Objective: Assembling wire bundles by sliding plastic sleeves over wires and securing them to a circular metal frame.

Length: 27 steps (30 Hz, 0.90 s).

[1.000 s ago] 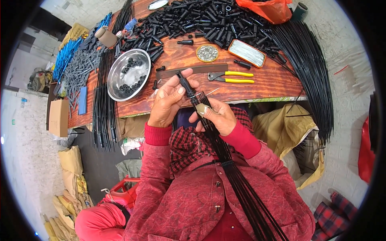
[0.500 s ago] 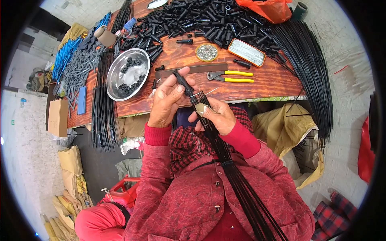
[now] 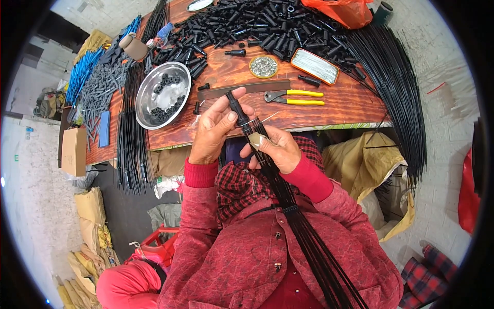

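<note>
My left hand (image 3: 210,135) is closed, its thumb and fingers pinching a black tubular plastic piece (image 3: 236,108), narrow at its far end. The wider end meets the tips of a bundle of thin black rods (image 3: 303,232), which resemble umbrella ribs. My right hand (image 3: 280,150) grips that bundle just below the joint, with a beige cover (image 3: 259,140) on the thumb. From there the rods slant down across my jacket toward the lower right, tied partway along. My fingers hide how rods and piece fit together.
Yellow-handled pliers (image 3: 296,98) and a long dark bar (image 3: 252,88) lie on the wooden table (image 3: 345,108) beyond my hands. A steel bowl (image 3: 146,116) holds black rings. Black tubular pieces (image 3: 267,26) are heaped behind; more rods (image 3: 393,77) hang off the right edge.
The tubular piece has shifted slightly right and turned a little, its wider end now closer against the rod tips. My right hand has barely moved.
</note>
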Tool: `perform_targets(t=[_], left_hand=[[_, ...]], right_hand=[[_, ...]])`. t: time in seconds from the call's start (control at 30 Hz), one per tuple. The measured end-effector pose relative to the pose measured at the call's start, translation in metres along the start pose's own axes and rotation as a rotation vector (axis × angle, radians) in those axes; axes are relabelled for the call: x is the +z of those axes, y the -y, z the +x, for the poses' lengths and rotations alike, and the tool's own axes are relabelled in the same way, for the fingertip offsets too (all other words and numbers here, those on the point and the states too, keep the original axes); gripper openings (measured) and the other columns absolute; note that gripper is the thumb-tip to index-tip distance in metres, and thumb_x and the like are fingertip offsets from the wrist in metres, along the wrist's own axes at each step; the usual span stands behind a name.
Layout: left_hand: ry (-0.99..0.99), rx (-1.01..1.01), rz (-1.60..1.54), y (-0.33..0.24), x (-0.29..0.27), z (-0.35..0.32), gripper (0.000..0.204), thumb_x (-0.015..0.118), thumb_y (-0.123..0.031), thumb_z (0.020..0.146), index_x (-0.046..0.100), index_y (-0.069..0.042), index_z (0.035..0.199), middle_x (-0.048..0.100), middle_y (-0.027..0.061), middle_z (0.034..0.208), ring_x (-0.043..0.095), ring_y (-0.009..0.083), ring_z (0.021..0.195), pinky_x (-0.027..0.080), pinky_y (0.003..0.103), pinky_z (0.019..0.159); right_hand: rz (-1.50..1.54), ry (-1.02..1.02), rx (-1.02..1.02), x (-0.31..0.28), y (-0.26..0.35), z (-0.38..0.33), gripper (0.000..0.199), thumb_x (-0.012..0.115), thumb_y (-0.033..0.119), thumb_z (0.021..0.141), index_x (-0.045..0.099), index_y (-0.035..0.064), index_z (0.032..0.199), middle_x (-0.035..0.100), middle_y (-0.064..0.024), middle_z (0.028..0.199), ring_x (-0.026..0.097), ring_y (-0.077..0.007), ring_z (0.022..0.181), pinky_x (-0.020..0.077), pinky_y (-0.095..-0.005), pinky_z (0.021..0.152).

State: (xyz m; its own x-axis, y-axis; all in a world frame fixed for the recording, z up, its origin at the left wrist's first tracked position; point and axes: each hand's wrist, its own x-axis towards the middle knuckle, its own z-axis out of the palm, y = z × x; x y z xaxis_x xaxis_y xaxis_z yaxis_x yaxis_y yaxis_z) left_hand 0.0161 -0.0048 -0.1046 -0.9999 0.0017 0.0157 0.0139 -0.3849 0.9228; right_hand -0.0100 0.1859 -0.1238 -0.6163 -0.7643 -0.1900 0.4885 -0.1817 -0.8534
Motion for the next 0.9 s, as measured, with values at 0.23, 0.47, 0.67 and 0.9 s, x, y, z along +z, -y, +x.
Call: perform_targets(t=[0.23,0.47,0.67,0.9], left_hand=[[-0.014,0.036,0.055,0.0,0.001,-0.001,0.057,0.064,-0.021,0.094,0.041,0.002,0.14,0.064,0.0103,0.11,0.063,0.0179,0.102,0.051,0.031,0.091],[-0.013,0.083,0.126,0.001,-0.002,-0.001,0.057,0.066,-0.019,0.092,0.042,0.003,0.139,0.065,0.0128,0.109,0.064,0.0185,0.1,0.051,0.03,0.086],[-0.036,-0.009,-0.099,-0.001,-0.003,-0.007,0.061,0.068,-0.015,0.089,0.04,0.003,0.14,0.065,0.0157,0.115,0.065,0.0219,0.102,0.052,0.031,0.087],[-0.009,-0.02,-0.122,-0.004,0.001,-0.01,0.074,0.074,0.0,0.079,0.036,0.003,0.142,0.06,0.0193,0.122,0.063,0.0262,0.109,0.051,0.036,0.095]], right_hand=[[0.01,0.011,0.003,-0.001,-0.003,0.001,0.038,0.052,0.032,0.1,0.052,0.0019,0.124,0.068,-0.0115,0.09,0.066,-0.0152,0.067,0.0524,-0.0256,0.06],[0.002,0.009,0.012,0.0,0.002,0.0,0.04,0.052,0.032,0.1,0.052,0.0017,0.125,0.068,-0.0114,0.091,0.065,-0.0154,0.067,0.0522,-0.0255,0.06],[0.001,0.044,-0.036,0.003,0.006,-0.001,0.042,0.052,0.034,0.1,0.053,0.0016,0.126,0.067,-0.0108,0.09,0.064,-0.0148,0.065,0.0519,-0.0251,0.061],[0.014,0.03,-0.004,0.004,0.008,-0.002,0.035,0.053,0.031,0.099,0.057,0.0011,0.116,0.067,-0.0102,0.089,0.064,-0.0139,0.065,0.0518,-0.0246,0.06]])
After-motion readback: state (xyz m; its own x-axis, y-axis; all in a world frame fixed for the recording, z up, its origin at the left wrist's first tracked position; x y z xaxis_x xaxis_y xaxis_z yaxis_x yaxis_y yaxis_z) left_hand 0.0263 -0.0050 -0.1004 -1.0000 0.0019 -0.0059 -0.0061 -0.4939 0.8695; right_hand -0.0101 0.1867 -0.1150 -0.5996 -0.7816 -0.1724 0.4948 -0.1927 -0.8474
